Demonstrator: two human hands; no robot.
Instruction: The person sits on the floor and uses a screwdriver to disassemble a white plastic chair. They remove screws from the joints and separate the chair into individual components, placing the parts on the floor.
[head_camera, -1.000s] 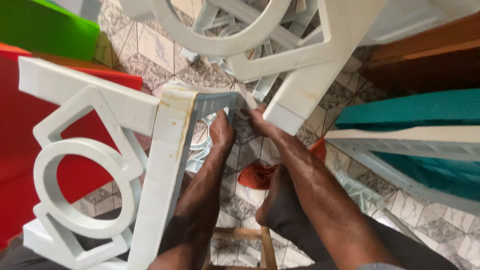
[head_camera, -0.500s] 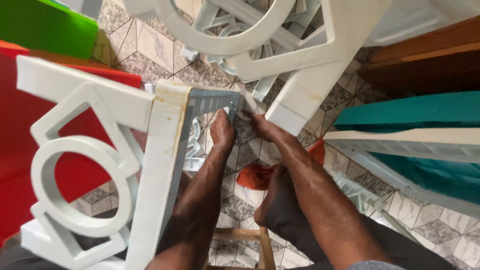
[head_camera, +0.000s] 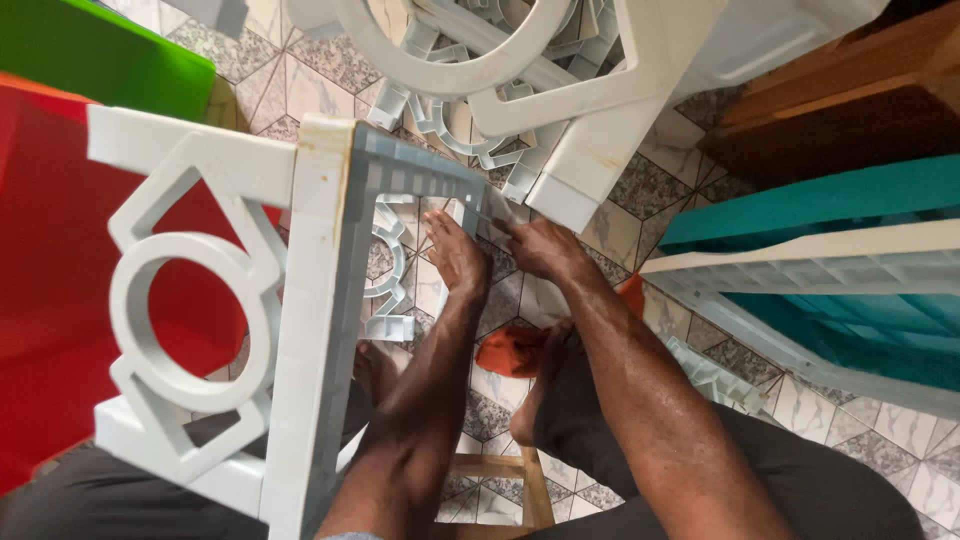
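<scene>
Left hand gripped the ribbed corner of a white plastic frame, right hand pinched a small tool at that same corner, orange cloth on the tiled floor below, red panel left, teal panel right

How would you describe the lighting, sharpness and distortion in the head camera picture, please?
Head view: soft, even daylight, no hard shadows; a mild sheen on the right forearm; the left hand and right hand are sharp, as is the white plastic frame; wide-angle stretch bends the edges.
</scene>
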